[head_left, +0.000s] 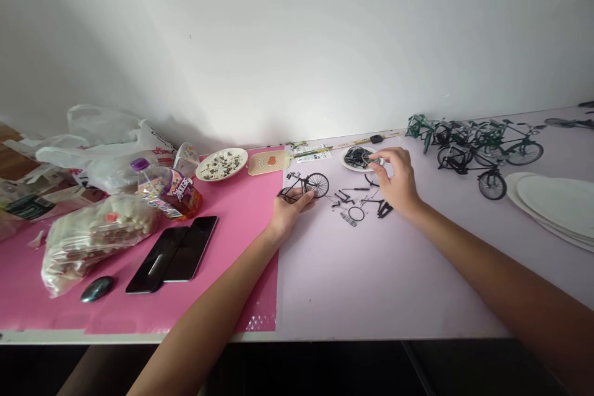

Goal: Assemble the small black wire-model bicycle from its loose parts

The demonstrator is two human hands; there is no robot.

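Left grip (288, 213) holding model bicycle (317, 185), right grip (400, 182) unclear, loose parts (383, 209) between, plates (557, 204) rightward

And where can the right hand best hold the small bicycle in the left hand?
On the bicycle, probably its spoked wheel, by the upper rim, from the right and above: this round edge sticks out free, while the left hand covers the lower part.
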